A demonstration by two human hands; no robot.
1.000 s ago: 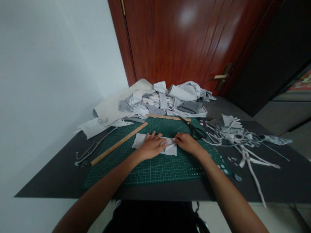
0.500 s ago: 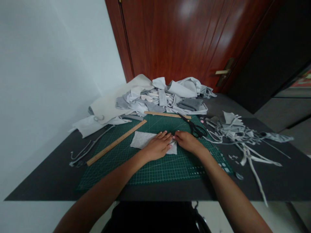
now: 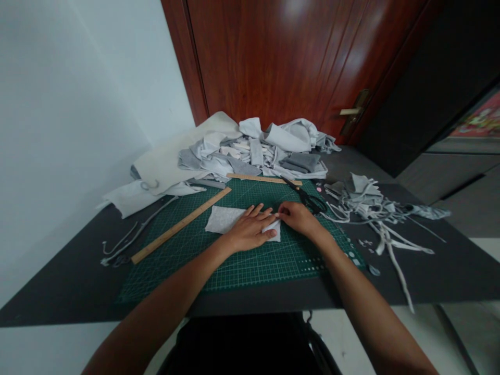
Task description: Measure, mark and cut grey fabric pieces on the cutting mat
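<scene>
A pale grey rectangle of cloth (image 3: 221,219) lies on the green cutting mat (image 3: 238,273). Across its middle, my left hand (image 3: 252,228) rests flat with the fingers spread, hiding part of the fabric. At the cloth's far right corner, my right hand (image 3: 297,216) is closed in a pinch on the edge. Its fingertips meet the tips of my left fingers there. Just beyond my right hand lie black-handled scissors (image 3: 312,202), their blades pointing away to the left. A wooden ruler (image 3: 182,225) lies slanted on the left part of the mat.
A second wooden ruler (image 3: 263,179) lies along the mat's far edge. Behind it is a heap of white and grey fabric (image 3: 250,151) near the red-brown door (image 3: 261,62). Fabric scraps and strips (image 3: 363,195) pile up at the right, one strip hanging over the table's front edge.
The view has shifted slightly. My left hand still presses on the cloth, with its fingers a little more spread. My right hand stays at the cloth's right corner.
</scene>
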